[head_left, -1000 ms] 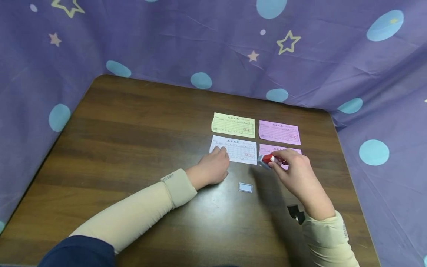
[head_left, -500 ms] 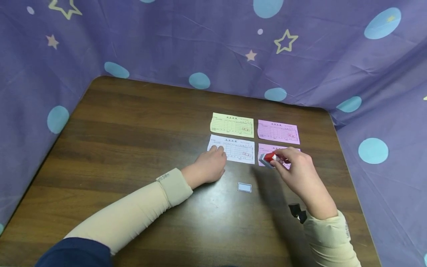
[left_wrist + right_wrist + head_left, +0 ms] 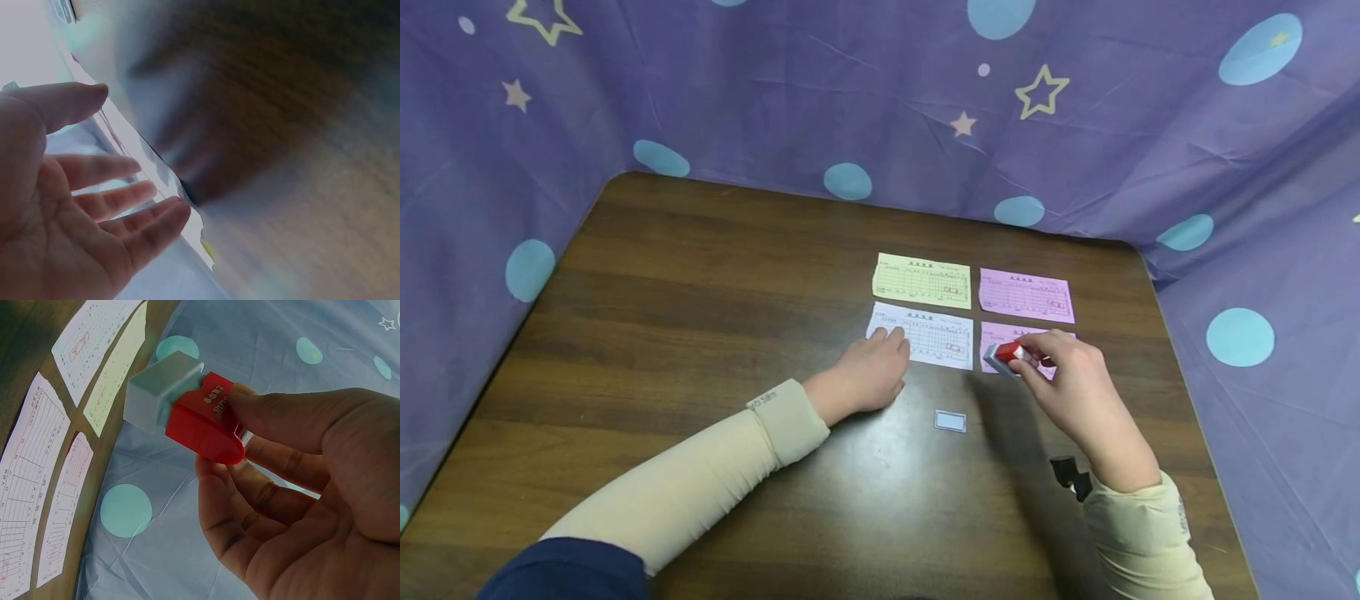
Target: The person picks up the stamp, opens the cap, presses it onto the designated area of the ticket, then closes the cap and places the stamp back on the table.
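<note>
My right hand point(image 3: 1078, 383) pinches a red stamp with a translucent grey cap end between thumb and fingers. In the right wrist view the stamp point(image 3: 206, 419) shows gold lettering and is tilted, its capped end pointing away from the palm. It hovers over the near pink slip point(image 3: 996, 333), partly hiding it. My left hand point(image 3: 868, 371) rests at the left edge of the white slip point(image 3: 932, 337), fingertips over that edge. The left wrist view shows the left hand's fingers point(image 3: 150, 231) loosely extended, holding nothing.
A yellow slip point(image 3: 921, 279) and another pink slip point(image 3: 1026, 296) lie behind, each bearing a red mark. A small pale rectangle with a dark border point(image 3: 950, 421) lies nearer on the wooden table point(image 3: 700, 275). A purple patterned curtain point(image 3: 820, 92) surrounds the table.
The right hand has shifted slightly right with the stamp, from the gap beside the white slip to over the near pink slip. The left hand stays nearly still; the view has shifted slightly.
</note>
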{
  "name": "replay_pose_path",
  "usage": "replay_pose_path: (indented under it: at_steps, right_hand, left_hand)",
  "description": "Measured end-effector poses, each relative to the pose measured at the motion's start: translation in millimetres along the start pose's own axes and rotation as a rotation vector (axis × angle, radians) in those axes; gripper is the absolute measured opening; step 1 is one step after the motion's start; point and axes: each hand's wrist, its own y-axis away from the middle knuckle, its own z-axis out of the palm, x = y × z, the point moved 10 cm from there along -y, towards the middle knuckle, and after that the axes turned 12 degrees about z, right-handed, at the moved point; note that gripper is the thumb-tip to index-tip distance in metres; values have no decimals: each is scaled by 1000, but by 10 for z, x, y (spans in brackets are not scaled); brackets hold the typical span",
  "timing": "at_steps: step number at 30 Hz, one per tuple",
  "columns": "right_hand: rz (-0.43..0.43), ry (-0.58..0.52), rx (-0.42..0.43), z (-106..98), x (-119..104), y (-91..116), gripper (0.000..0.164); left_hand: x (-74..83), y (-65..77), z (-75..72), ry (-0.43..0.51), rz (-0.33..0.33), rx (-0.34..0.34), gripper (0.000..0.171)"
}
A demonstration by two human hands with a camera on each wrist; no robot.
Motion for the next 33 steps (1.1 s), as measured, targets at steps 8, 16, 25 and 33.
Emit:
replay_pose_path:
  at_steps: [8,16,25,33]
  right_hand:
    - [10,-14,-21,12,-17,19,21]
    - [23,-58,-44,54,-34,67,21]
    - [69,-210,-128,157,34,286,22]
    - [115,-187,-107,119,185,399,23]
  left_hand:
    - [11,231,-181,47,11,93,61]
    - [394,494,-274,97,113,152,39]
    - [602,721,-299,210,147,299,32]
    - [706,402,-194,130,170,237,14]
